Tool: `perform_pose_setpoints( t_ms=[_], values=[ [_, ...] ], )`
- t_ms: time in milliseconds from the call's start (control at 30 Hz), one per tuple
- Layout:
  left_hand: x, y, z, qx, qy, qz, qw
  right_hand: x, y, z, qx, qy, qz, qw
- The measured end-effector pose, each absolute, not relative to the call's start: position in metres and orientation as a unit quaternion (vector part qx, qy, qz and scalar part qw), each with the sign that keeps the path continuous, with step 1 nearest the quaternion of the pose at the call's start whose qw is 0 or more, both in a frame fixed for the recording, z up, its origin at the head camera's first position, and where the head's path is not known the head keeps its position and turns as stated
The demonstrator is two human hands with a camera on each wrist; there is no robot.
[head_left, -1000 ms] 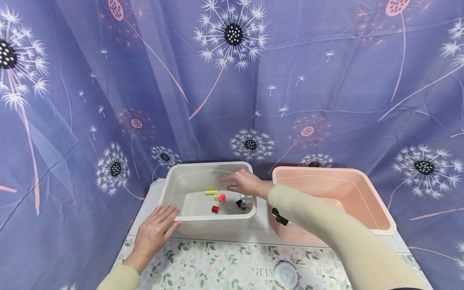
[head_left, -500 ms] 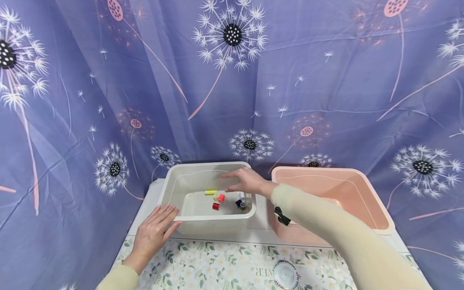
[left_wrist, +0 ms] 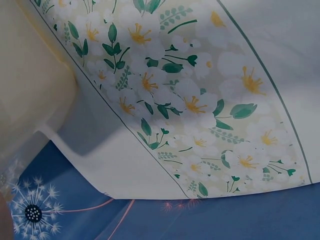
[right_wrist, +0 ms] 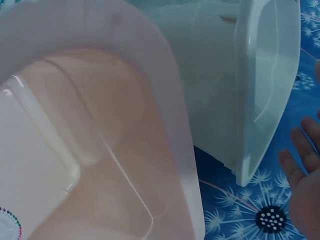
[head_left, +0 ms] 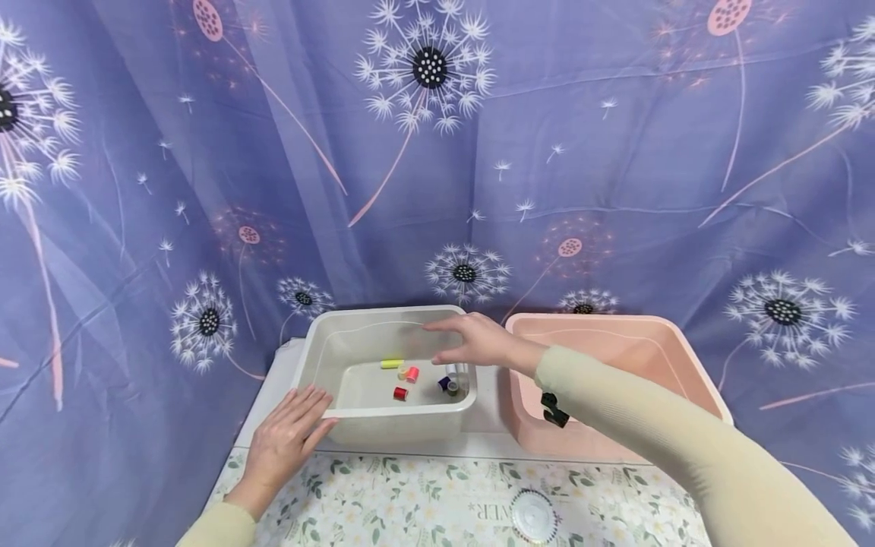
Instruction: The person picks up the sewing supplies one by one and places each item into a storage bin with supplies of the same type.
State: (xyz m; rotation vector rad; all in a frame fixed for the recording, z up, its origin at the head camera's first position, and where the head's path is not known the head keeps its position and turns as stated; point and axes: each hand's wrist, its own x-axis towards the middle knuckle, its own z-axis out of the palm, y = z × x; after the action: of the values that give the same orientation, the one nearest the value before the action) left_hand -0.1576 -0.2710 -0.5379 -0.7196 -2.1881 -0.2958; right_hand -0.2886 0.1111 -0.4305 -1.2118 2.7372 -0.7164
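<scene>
My left hand [head_left: 285, 433] rests with its fingers over the near left corner of the grey-white bin [head_left: 403, 414]. My right hand [head_left: 481, 339] hovers over that bin's right side, thumb and fingers spread, holding nothing. On the bin floor lie several thread spools: a red spool [head_left: 399, 393], a pink-red spool [head_left: 412, 374], a yellow spool [head_left: 392, 364] and a dark blue spool [head_left: 444, 384] among them. Other spools crowd the right end. In the right wrist view, the right hand's fingers [right_wrist: 305, 150] show at the right edge, apart from the bin.
A pink bin [head_left: 547, 437] stands right of the grey-white one, partly behind the right sleeve [head_left: 636, 410]. On the floral tablecloth [head_left: 383, 494] in front lies a round pin wheel [head_left: 535, 516]. A purple dandelion curtain [head_left: 533, 167] hangs behind.
My right hand has drifted slightly right, its fingers still spread. The red spool has shifted a little back and forth. The left hand keeps its place, and the head view has swung slightly.
</scene>
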Motion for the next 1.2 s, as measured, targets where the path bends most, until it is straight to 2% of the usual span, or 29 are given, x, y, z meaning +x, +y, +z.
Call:
perform_pose_setpoints(
  t_ms=[433, 800, 1200],
  values=[
    [-0.156, -0.271, -0.535, -0.282, -0.868, -0.120, 0.391, -0.255, 0.147, -0.415, -0.434, 0.868, -0.242, 0.013],
    [-0.156, -0.272, -0.535, -0.283, -0.867, -0.120, 0.393, -0.234, 0.179, -0.420, -0.406, 0.882, -0.238, 0.016],
    [-0.156, -0.269, -0.534, -0.289, -0.868, -0.122, 0.385, -0.207, 0.217, -0.429, -0.406, 0.882, -0.238, -0.032]
  ],
)
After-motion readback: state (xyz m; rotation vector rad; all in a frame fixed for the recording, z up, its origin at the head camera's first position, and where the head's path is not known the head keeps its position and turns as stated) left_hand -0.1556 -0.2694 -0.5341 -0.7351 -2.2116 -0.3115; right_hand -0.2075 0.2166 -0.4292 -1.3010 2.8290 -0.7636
